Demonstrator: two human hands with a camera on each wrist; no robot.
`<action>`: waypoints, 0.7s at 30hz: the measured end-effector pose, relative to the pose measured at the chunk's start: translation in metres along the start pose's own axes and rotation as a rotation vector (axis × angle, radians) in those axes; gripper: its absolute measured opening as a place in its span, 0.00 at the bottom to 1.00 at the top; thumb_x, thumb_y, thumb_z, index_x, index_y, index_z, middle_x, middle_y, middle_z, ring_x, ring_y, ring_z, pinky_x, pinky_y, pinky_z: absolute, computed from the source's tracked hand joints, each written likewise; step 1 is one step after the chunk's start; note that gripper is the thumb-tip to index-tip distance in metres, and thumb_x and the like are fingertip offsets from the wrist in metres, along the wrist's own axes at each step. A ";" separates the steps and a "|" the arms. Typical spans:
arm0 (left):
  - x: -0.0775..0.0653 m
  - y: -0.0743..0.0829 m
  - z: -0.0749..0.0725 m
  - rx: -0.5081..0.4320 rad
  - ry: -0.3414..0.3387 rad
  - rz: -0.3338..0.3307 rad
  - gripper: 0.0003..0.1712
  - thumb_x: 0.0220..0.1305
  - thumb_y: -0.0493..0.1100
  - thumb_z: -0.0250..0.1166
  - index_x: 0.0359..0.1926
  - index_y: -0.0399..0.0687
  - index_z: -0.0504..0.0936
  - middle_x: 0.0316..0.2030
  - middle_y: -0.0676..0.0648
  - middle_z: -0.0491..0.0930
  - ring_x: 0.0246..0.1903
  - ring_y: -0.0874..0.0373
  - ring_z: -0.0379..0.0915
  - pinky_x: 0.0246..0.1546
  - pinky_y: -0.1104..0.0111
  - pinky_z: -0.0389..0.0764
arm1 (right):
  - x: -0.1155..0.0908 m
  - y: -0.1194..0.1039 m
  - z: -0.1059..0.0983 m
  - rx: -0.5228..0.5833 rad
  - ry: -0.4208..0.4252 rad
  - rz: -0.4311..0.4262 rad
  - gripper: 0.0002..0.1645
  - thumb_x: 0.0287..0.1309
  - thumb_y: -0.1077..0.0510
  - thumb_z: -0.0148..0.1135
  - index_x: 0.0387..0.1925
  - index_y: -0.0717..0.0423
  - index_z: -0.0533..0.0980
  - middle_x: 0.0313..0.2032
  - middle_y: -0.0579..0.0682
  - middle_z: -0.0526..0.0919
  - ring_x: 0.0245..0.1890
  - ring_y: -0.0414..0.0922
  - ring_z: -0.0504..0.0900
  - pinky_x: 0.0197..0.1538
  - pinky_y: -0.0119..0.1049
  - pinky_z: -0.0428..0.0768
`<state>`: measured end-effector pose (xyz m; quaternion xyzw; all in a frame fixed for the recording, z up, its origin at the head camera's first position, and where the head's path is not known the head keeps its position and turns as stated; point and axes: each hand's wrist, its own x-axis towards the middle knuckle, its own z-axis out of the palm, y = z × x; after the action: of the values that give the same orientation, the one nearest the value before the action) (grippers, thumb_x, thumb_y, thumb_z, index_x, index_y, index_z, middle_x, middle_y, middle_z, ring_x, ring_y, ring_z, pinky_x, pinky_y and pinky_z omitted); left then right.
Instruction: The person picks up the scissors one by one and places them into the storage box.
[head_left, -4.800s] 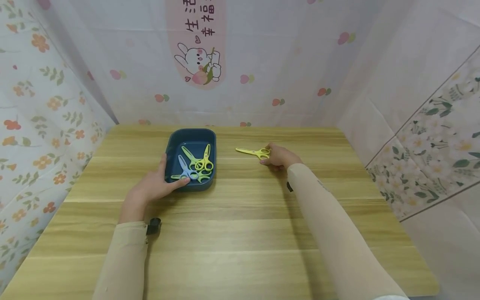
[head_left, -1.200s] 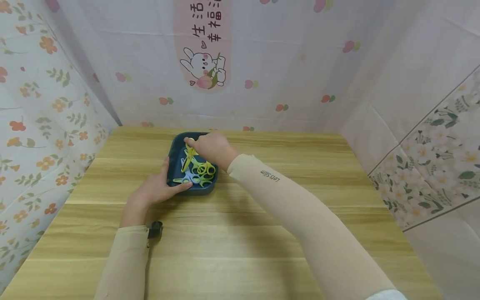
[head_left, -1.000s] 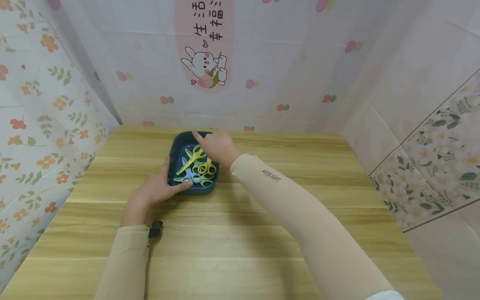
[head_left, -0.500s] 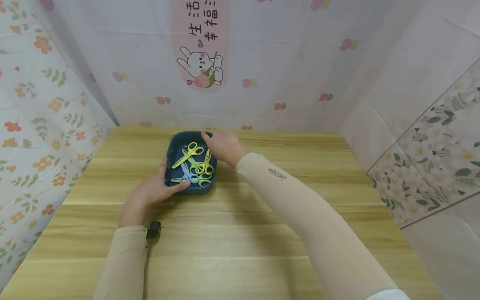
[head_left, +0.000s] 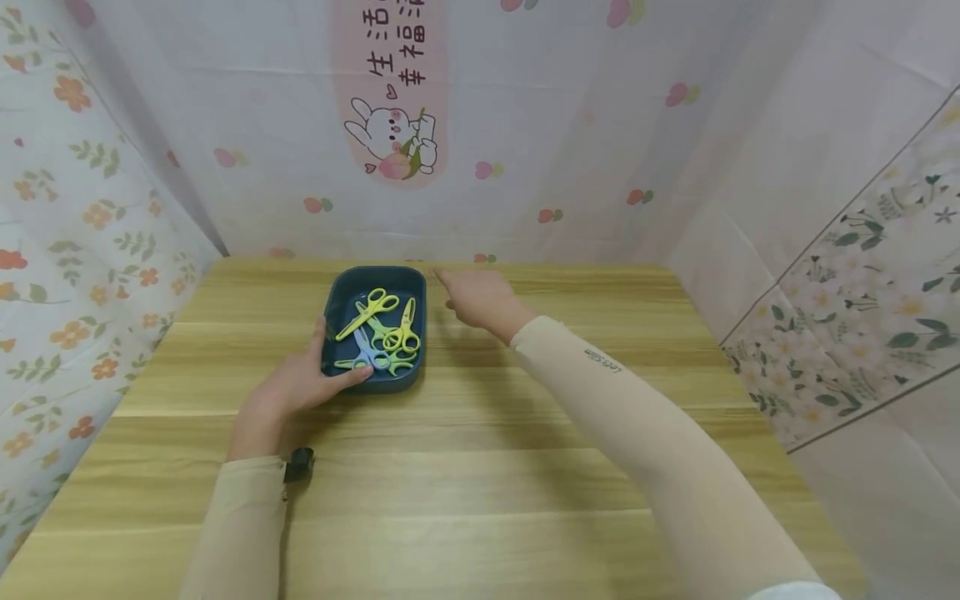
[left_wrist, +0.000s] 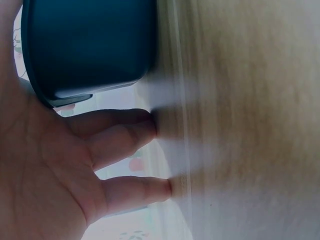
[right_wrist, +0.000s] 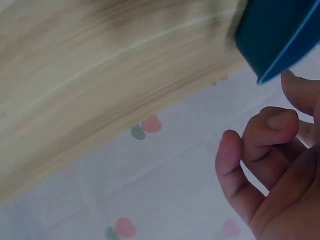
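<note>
A dark blue plastic box stands on the table with several pairs of scissors in it. One yellow pair of scissors lies on top at the back left, and another pair of yellow scissors lies at the right. Below them are blue scissors and partly covered green ones. My left hand holds the box's near left corner, thumb over the near rim; in the left wrist view its other fingertips meet the tabletop. My right hand hovers right of the box, holding nothing, its fingers loosely bent in the right wrist view.
The wood-grain table reaches to a patterned white curtain at the back. More patterned cloth hangs at the left and right. A black wrist camera sits on the left sleeve.
The right hand brought yellow scissors from the table at the right into the box, let go of them, and moved back out to the right. The left hand stayed at the box.
</note>
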<state>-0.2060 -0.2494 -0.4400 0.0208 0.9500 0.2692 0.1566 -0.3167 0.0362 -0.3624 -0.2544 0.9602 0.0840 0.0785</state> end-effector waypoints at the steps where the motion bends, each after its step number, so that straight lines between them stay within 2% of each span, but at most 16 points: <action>1: 0.000 0.000 0.000 0.006 -0.001 -0.001 0.80 0.61 0.87 0.55 0.83 0.44 0.18 0.76 0.15 0.54 0.71 0.20 0.64 0.69 0.32 0.71 | -0.003 0.005 0.000 0.032 -0.017 0.018 0.42 0.80 0.45 0.57 0.85 0.43 0.53 0.33 0.47 0.86 0.26 0.42 0.78 0.25 0.35 0.73; 3: 0.001 -0.001 -0.001 0.012 -0.001 0.003 0.80 0.61 0.87 0.55 0.83 0.44 0.18 0.76 0.15 0.54 0.71 0.19 0.64 0.69 0.32 0.71 | -0.012 0.015 0.002 0.093 -0.035 0.053 0.43 0.80 0.43 0.57 0.86 0.42 0.51 0.40 0.48 0.89 0.27 0.42 0.79 0.26 0.35 0.71; 5: 0.001 0.000 -0.002 0.016 -0.003 0.003 0.80 0.61 0.87 0.55 0.83 0.44 0.18 0.76 0.14 0.54 0.71 0.19 0.64 0.68 0.32 0.71 | -0.022 0.024 0.005 0.156 -0.048 0.093 0.45 0.80 0.43 0.57 0.87 0.42 0.49 0.51 0.51 0.90 0.34 0.45 0.84 0.31 0.38 0.76; 6: 0.001 -0.001 -0.002 0.016 -0.004 0.002 0.80 0.61 0.88 0.55 0.83 0.44 0.18 0.76 0.15 0.53 0.71 0.19 0.64 0.69 0.32 0.71 | -0.028 0.029 0.007 0.186 -0.050 0.110 0.45 0.80 0.42 0.56 0.87 0.43 0.48 0.59 0.52 0.88 0.40 0.46 0.87 0.36 0.40 0.81; 8: 0.001 0.000 -0.002 0.018 -0.006 0.000 0.80 0.60 0.88 0.55 0.83 0.44 0.17 0.76 0.15 0.53 0.71 0.19 0.64 0.69 0.32 0.71 | -0.040 0.039 0.014 0.258 -0.043 0.138 0.47 0.80 0.42 0.56 0.87 0.44 0.46 0.66 0.54 0.83 0.51 0.50 0.89 0.48 0.45 0.85; 10: 0.001 0.001 -0.003 0.020 -0.005 -0.002 0.81 0.60 0.88 0.55 0.83 0.45 0.17 0.76 0.15 0.53 0.71 0.20 0.64 0.69 0.32 0.71 | -0.052 0.048 0.019 0.320 -0.039 0.162 0.48 0.81 0.41 0.55 0.87 0.45 0.44 0.66 0.56 0.84 0.56 0.54 0.88 0.58 0.50 0.85; 14: 0.002 0.003 -0.003 0.028 0.000 -0.002 0.81 0.59 0.89 0.55 0.83 0.45 0.18 0.76 0.15 0.54 0.71 0.20 0.66 0.68 0.32 0.72 | -0.076 0.062 0.028 0.447 -0.029 0.203 0.49 0.81 0.39 0.54 0.88 0.46 0.43 0.65 0.60 0.84 0.59 0.58 0.87 0.65 0.56 0.81; 16: 0.002 0.003 -0.003 0.029 0.001 -0.001 0.81 0.60 0.88 0.55 0.83 0.45 0.18 0.76 0.15 0.54 0.71 0.20 0.65 0.68 0.32 0.72 | -0.087 0.067 0.031 0.515 -0.025 0.213 0.48 0.81 0.39 0.53 0.88 0.46 0.43 0.71 0.61 0.78 0.68 0.60 0.81 0.71 0.60 0.77; 18: 0.001 0.002 -0.002 0.028 0.001 -0.003 0.81 0.60 0.88 0.55 0.83 0.45 0.18 0.76 0.15 0.53 0.71 0.20 0.65 0.68 0.32 0.71 | -0.098 0.071 0.034 0.583 -0.022 0.209 0.47 0.81 0.39 0.52 0.87 0.46 0.44 0.79 0.60 0.68 0.75 0.61 0.73 0.77 0.62 0.70; 21: 0.000 0.001 0.000 0.027 0.003 -0.003 0.80 0.60 0.88 0.55 0.83 0.44 0.18 0.77 0.15 0.52 0.71 0.20 0.64 0.69 0.32 0.71 | -0.114 0.076 0.038 0.667 -0.037 0.188 0.45 0.82 0.40 0.52 0.87 0.46 0.46 0.83 0.59 0.60 0.78 0.63 0.69 0.79 0.64 0.65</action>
<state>-0.2061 -0.2489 -0.4392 0.0212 0.9538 0.2562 0.1553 -0.2534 0.1632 -0.3681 -0.1238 0.9525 -0.2229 0.1667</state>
